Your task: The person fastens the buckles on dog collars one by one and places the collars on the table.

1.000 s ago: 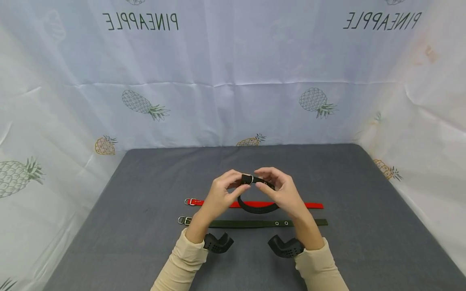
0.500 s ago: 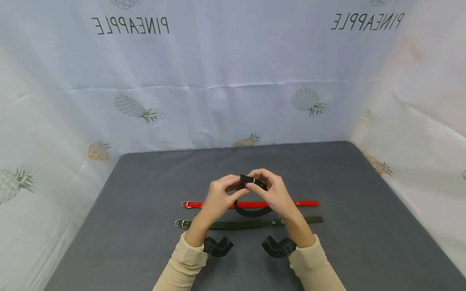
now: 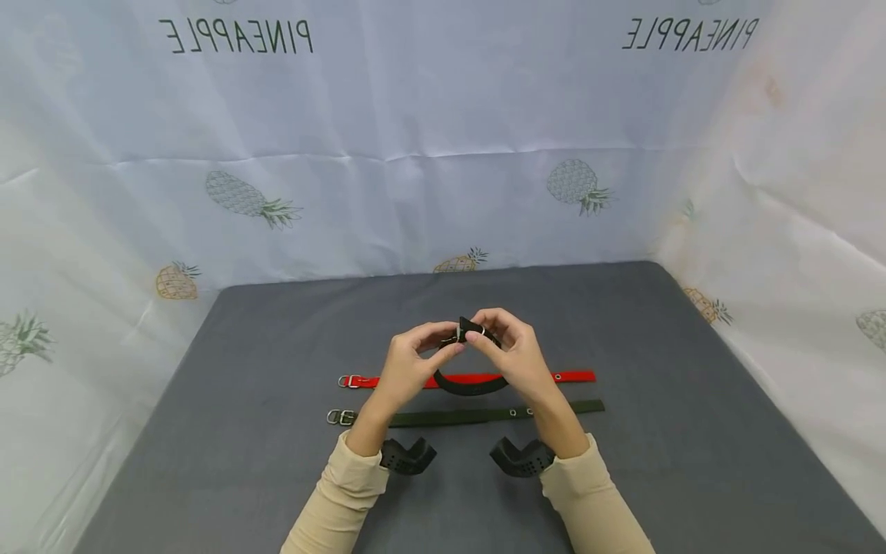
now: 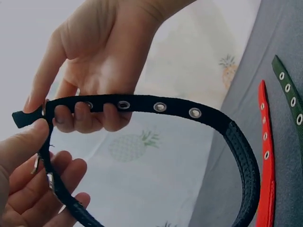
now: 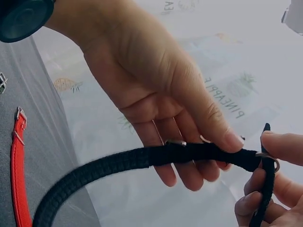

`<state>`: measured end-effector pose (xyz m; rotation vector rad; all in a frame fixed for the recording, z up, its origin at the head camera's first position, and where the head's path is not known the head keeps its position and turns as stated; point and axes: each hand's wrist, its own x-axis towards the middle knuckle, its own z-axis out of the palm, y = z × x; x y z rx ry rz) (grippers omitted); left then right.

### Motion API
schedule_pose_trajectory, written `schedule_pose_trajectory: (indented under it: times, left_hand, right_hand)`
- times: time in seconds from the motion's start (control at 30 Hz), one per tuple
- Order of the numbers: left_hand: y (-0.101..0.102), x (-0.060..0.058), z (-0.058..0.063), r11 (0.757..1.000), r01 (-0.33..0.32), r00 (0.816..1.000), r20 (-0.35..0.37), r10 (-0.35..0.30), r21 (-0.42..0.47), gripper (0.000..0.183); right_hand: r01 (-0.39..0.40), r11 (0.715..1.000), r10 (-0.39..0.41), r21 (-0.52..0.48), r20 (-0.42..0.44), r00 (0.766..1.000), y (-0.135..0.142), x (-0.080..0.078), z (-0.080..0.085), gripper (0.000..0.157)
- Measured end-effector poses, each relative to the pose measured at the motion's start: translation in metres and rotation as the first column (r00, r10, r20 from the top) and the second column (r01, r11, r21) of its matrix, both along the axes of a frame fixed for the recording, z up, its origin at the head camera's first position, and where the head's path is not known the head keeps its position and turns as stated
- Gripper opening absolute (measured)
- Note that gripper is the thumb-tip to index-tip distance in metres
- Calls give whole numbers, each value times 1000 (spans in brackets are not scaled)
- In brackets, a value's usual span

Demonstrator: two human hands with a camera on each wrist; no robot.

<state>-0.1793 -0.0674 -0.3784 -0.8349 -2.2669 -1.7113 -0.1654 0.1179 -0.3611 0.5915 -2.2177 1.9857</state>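
Observation:
Both hands hold a black collar (image 3: 472, 388), bent into a loop above the table. My left hand (image 3: 403, 369) pinches its buckle end between thumb and fingers; in the right wrist view this hand (image 5: 156, 80) is at the top. My right hand (image 3: 519, 358) grips the eyeletted end. In the left wrist view its fingers curl round the strap, and the strap's tip (image 4: 26, 118) sticks out past a metal ring (image 4: 45, 108). The left thumb is against the strap near this ring. A metal buckle (image 4: 51, 181) shows lower down, beside the left fingers.
A red collar (image 3: 574, 376) lies flat behind a green collar (image 3: 443, 418) on the grey table (image 3: 277, 477), their buckles to the left. Black wrist mounts (image 3: 408, 457) sit on both wrists. A pineapple-print curtain (image 3: 415, 215) stands behind.
The hands have come closer together, and the strap's tip has turned more upright between the fingertips. The head view has shifted slightly. The red and green collars lie as before.

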Motion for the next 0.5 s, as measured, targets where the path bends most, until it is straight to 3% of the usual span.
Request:
schedule_pose_trajectory:
  times: [0.27,0.5]
  left_hand:
    - [1,-1,-2,1000,-6,1000,-30,6,17,29]
    - [1,1,0,998,-19,997,-76,23,54,29]
  right_hand:
    - [-4,999,5,-40,26,1000,1,-1,-1,27]
    - [10,1000,-9,17,-58,998,3,-1,-2,28]
